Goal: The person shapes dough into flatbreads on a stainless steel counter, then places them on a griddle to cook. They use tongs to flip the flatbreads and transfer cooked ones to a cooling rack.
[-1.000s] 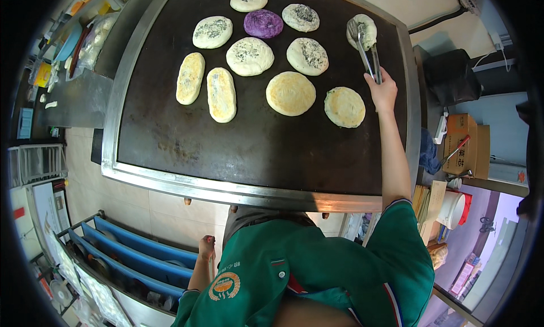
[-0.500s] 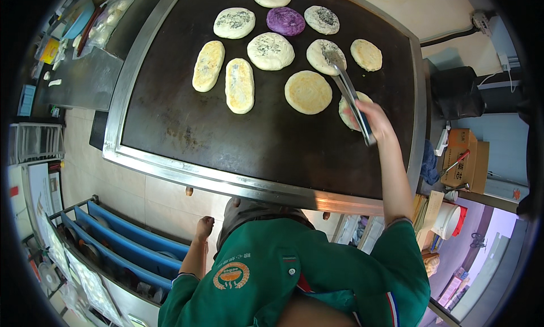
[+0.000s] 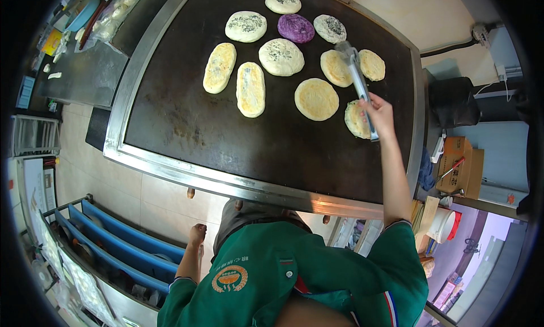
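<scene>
My right hand point(image 3: 379, 116) is closed around a pair of metal tongs point(image 3: 356, 73) over the right part of a dark flat griddle point(image 3: 226, 148). The tongs' tips are above a browned round flatbread point(image 3: 335, 70), close to a sesame-topped one point(image 3: 330, 28). Beneath my right hand lies another flatbread point(image 3: 355, 121), partly covered by the tongs' handle. A browned disc point(image 3: 316, 99) sits to the left. Down at my left side, away from the griddle, my left hand point(image 3: 198, 234) hangs with curled fingers; I see nothing in it.
Two oval flatbreads point(image 3: 220, 68), a purple round point(image 3: 296, 28) and several pale sesame-topped rounds point(image 3: 281, 57) lie farther left and back. A raised metal rim point(image 3: 187, 171) borders the griddle. Blue bins point(image 3: 122, 248) stand at lower left; a cardboard box point(image 3: 460, 165) is at right.
The flatbread under the tongs showed a sesame-speckled top before; now its browned side faces up. The tongs have lifted off it and turned more upright. My left hand has dropped slightly.
</scene>
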A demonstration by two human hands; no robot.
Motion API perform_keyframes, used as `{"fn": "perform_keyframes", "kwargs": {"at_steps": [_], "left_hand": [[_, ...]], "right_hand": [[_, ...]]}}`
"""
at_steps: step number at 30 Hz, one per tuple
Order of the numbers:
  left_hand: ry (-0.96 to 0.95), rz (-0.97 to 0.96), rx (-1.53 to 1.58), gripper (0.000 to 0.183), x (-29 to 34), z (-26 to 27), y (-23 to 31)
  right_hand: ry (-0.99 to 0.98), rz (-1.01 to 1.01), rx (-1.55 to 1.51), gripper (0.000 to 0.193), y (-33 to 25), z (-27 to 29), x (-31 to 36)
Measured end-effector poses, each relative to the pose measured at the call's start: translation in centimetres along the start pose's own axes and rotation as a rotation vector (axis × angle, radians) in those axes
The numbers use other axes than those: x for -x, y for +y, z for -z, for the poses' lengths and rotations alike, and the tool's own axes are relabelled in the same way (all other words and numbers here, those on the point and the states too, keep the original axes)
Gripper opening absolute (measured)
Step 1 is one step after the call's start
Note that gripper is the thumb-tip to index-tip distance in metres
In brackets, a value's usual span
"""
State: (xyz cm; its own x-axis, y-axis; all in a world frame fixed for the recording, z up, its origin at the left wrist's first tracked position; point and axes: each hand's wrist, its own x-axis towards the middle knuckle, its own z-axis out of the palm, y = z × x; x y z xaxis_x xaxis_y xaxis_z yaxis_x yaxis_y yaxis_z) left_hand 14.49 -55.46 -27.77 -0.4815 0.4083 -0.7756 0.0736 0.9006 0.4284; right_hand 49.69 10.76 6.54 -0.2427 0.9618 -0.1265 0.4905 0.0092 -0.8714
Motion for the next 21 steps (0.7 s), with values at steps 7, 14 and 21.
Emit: {"fn": "perform_keyframes", "kwargs": {"at_steps": [7, 14, 21], "left_hand": [[0.016, 0.098, 0.265, 0.023, 3.3, -1.9, 0.5], [-0.026, 0.121, 0.477, 0.022, 6.3, -3.0, 1.1], [-0.013, 0.143, 0.291, 0.025, 3.2, -0.7, 4.0]], "right_hand": [[-0.328, -0.511, -0.367, 0.037, -0.9, 2.6, -13.1], [-0.085, -0.219, -0.322, 0.023, 0.0, -2.0, -17.4], [0.046, 0.09, 0.354, 0.042, -1.9, -1.7, -8.7]]}}
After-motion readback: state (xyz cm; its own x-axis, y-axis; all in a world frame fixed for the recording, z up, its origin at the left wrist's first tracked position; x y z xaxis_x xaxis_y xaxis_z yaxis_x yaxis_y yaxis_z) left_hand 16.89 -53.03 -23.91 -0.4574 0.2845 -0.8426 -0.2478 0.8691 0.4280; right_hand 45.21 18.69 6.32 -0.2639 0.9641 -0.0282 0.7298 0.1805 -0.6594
